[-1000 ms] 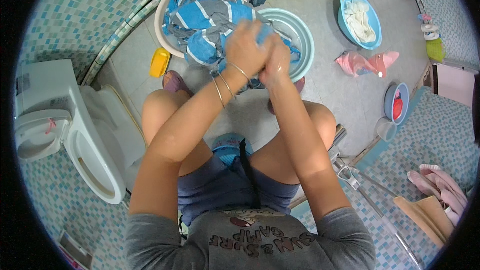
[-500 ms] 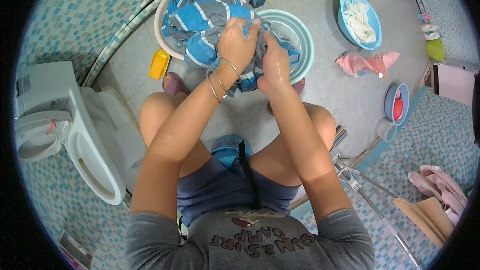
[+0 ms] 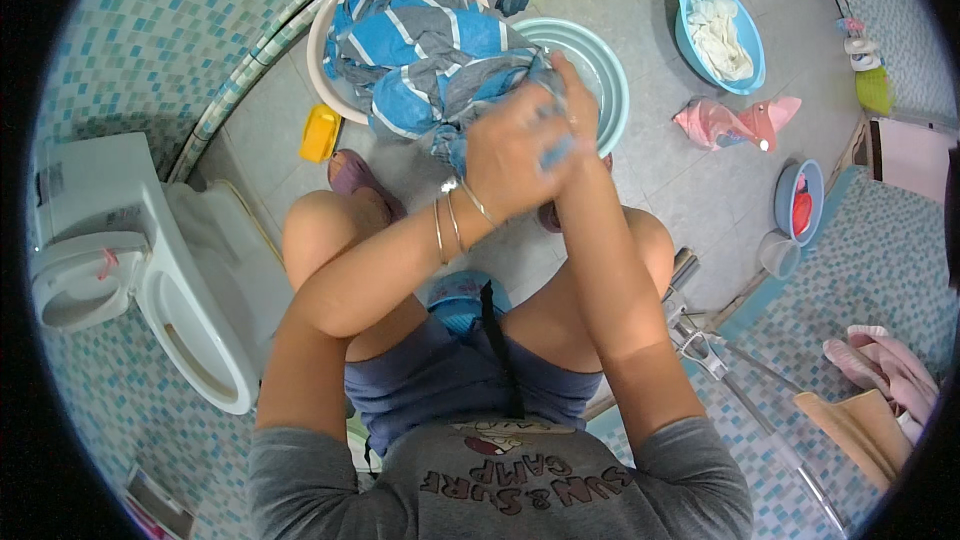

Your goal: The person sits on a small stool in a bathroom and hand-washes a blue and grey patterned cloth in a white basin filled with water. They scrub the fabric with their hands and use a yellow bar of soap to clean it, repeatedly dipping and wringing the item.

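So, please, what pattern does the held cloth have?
The cloth is blue and grey with white stripes, clearest in the head view.

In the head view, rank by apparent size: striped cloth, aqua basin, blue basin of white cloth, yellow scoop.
1. Striped cloth
2. Aqua basin, partly hidden
3. Blue basin of white cloth
4. Yellow scoop

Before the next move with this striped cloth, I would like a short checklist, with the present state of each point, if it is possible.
1. Both hands at the striped cloth: ok; left hand and right hand meet at its near end.
2. Firm grip: cannot tell; the left hand is blurred.
3. Cloth wholly inside the pink basin: not ok; part extends beyond the rim.
4. White laundry kept separate: ok; in its own blue basin.
5. Left wrist free of bangles: not ok.
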`<action>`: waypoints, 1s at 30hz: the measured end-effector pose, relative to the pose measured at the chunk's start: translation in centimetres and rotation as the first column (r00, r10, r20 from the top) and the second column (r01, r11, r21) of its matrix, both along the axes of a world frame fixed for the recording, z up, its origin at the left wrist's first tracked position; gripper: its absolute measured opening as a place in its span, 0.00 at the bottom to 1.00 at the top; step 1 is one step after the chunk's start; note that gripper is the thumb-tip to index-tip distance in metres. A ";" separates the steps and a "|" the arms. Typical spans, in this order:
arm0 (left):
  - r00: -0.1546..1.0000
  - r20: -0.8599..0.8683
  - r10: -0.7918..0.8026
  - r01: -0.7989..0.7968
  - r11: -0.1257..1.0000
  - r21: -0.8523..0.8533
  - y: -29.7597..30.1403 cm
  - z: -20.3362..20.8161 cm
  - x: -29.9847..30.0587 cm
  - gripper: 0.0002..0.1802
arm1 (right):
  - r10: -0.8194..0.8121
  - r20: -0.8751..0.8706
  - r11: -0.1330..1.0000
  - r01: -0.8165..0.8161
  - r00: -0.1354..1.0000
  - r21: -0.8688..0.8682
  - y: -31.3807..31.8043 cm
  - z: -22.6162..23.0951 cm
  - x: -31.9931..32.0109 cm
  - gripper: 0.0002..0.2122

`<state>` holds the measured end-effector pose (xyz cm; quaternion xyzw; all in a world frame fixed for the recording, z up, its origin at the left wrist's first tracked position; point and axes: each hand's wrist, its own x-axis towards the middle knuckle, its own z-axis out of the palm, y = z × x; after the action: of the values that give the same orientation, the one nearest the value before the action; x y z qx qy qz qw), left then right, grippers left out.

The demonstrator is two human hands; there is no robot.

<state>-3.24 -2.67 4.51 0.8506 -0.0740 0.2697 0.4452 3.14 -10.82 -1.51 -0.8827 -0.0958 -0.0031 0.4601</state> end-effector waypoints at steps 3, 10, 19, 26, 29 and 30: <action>0.998 0.009 0.057 -0.058 0.994 0.096 2.0 -2.1 1.1 0.11 | 0.017 -0.401 0.894 0.166 0.916 0.416 0.7 0.9 -1.2 0.14; 0.974 -0.092 0.207 -0.204 0.978 0.042 0.5 -2.5 1.6 0.13 | 0.016 -0.702 0.632 0.536 0.712 0.559 1.0 -0.7 -0.9 0.15; 0.884 -0.302 0.356 -0.383 0.923 -0.034 4.0 -4.2 4.1 0.10 | 0.011 -0.783 0.657 0.586 0.621 0.474 3.5 4.6 -2.8 0.16; 0.992 -0.107 0.062 -0.061 0.998 0.010 1.0 -1.7 1.0 0.16 | 0.142 -0.715 0.461 0.593 0.685 0.660 0.8 -0.3 -1.1 0.17; 0.847 -0.454 0.275 -0.334 0.941 -0.055 4.2 -3.2 4.2 0.15 | 0.026 -0.751 0.658 0.555 0.660 0.510 2.9 4.1 -2.9 0.16; 0.887 -0.365 0.284 -0.329 0.942 -0.066 3.7 -3.1 4.0 0.15 | -0.025 -0.770 0.724 0.543 0.638 0.426 3.0 4.5 -3.0 0.16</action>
<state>0.78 0.99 1.45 0.8559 0.1589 0.1852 0.4559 0.17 -7.80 2.97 -0.6082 0.2491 0.2331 0.7167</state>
